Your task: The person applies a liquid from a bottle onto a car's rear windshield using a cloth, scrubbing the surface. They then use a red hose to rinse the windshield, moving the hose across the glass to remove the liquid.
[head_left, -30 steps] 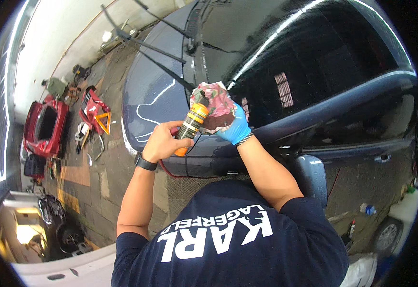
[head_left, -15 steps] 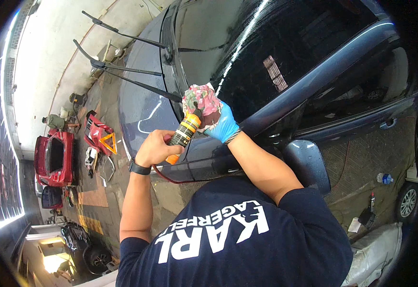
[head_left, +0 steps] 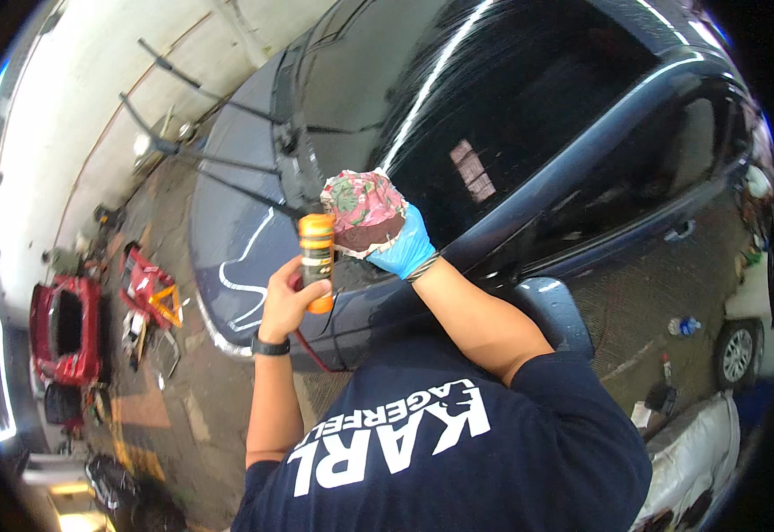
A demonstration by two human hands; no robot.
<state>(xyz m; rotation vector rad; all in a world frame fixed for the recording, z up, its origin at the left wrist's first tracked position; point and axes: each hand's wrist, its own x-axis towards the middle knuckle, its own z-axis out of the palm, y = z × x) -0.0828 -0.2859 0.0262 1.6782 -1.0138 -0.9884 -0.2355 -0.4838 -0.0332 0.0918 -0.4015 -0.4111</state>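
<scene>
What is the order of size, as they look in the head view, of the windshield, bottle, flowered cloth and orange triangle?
Largest to smallest:
1. windshield
2. flowered cloth
3. bottle
4. orange triangle, farther from the camera

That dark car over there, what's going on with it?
A person is standing beside the dark car. Their bare left hand grips an orange-and-black bottle. Their right hand, in a blue glove, holds up a flowered cloth with a brown patch. The bottle is right by the cloth, but I can't tell if they touch. The wipers stand lifted away from the windshield.
</scene>
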